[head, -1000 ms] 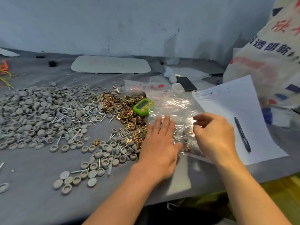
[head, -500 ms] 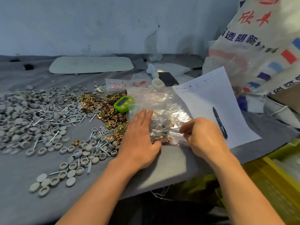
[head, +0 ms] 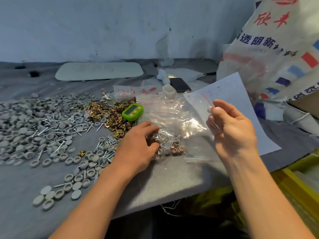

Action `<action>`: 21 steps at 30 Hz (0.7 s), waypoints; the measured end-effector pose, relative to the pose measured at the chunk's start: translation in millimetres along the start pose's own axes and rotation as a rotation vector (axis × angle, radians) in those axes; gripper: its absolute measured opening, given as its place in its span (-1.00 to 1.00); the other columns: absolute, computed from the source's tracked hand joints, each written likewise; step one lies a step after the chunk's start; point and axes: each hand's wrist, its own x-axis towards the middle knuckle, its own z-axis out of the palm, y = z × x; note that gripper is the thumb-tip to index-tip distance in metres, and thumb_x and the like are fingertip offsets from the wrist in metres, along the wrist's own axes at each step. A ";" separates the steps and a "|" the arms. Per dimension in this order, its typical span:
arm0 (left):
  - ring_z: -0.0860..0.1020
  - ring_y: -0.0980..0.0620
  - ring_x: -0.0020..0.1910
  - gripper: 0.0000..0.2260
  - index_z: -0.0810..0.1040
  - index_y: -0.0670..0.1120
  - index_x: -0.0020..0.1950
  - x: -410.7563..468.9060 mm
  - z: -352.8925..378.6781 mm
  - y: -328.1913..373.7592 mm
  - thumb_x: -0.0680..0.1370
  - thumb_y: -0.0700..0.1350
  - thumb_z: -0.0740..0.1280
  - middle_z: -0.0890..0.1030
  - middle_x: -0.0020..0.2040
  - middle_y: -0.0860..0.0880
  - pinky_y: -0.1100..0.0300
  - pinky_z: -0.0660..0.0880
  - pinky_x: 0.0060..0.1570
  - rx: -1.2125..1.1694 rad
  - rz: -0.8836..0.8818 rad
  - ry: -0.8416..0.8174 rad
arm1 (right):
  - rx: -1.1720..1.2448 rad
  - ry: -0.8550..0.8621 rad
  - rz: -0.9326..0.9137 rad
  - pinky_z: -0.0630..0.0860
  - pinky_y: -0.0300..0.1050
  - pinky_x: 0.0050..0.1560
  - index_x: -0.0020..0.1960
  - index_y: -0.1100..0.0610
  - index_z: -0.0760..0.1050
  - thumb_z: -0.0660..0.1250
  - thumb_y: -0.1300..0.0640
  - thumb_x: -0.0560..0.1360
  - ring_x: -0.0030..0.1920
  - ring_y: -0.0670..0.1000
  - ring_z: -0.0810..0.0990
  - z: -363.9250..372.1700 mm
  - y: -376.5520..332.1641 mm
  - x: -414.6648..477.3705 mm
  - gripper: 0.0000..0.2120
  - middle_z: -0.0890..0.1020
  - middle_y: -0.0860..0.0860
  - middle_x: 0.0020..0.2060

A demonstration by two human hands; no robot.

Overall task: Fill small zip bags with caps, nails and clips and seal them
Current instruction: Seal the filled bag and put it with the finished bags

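Grey caps lie spread over the left of the grey table, with silver nails mixed in and a heap of brass clips beside them. A filled zip bag holding caps, nails and clips lies near the table's front. My left hand grips its left end with curled fingers. My right hand is raised above the table and pinches an empty clear zip bag by its red-lined top. A pile of empty clear zip bags lies behind.
A green digital counter sits on the clips. A white paper sheet lies to the right, a big printed woven sack behind it. A small white cup, a black box and a pale flat board are farther back.
My right hand has lifted off the table, pulling one empty bag up from the pile. My left hand, flat before, has curled round the filled bag. The view has shifted left.
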 end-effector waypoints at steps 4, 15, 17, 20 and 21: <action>0.32 0.03 0.49 -0.50 0.40 0.13 0.53 -5.3 13.1 7.3 0.60 0.14 0.35 0.37 0.55 0.08 0.04 0.22 0.49 0.199 0.057 0.086 | 0.222 -0.132 0.090 0.65 -0.22 -0.13 -0.22 0.06 0.74 0.32 0.36 0.60 -0.32 -0.08 0.63 10.9 2.5 -2.8 -0.65 0.70 0.05 -0.25; 0.02 0.02 0.65 -0.37 0.21 -0.01 0.63 -20.9 56.6 42.7 0.61 0.24 0.09 0.29 0.61 0.02 -0.02 -0.21 0.61 0.369 0.465 -0.181 | 0.147 -0.067 0.435 0.53 -0.23 -0.32 -0.01 0.17 0.54 0.23 0.37 0.65 -0.37 -0.02 0.46 28.2 18.9 -3.8 -0.82 0.56 0.13 -0.29; 0.03 -0.01 0.65 -0.36 0.25 0.00 0.61 -16.7 59.9 42.2 0.61 0.30 0.05 0.32 0.60 0.03 -0.04 -0.25 0.60 0.432 0.493 -0.181 | 0.401 -0.161 0.502 0.57 -0.22 -0.47 -0.02 0.21 0.52 0.24 0.35 0.63 -0.45 -0.02 0.54 25.2 10.0 -5.6 -0.87 0.59 0.15 -0.33; 0.12 -0.07 0.61 -0.32 0.30 -0.02 0.59 -16.6 61.7 46.1 0.59 0.35 -0.02 0.36 0.56 0.02 -0.05 -0.22 0.60 0.480 0.499 -0.183 | 0.806 -0.355 0.561 0.59 -0.16 -0.48 -0.03 0.25 0.54 0.18 0.24 0.69 -0.49 -0.07 0.54 19.5 0.5 -7.0 -0.80 0.64 0.16 -0.35; 0.11 -0.08 0.61 -0.31 0.29 -0.02 0.59 -17.4 63.5 46.9 0.59 0.35 -0.01 0.36 0.56 0.01 -0.06 -0.21 0.60 0.475 0.500 -0.183 | 0.809 -0.369 0.547 0.61 -0.15 -0.44 0.03 0.24 0.55 0.17 0.23 0.69 -0.46 -0.05 0.59 19.2 -1.5 -7.8 -0.80 0.66 0.15 -0.31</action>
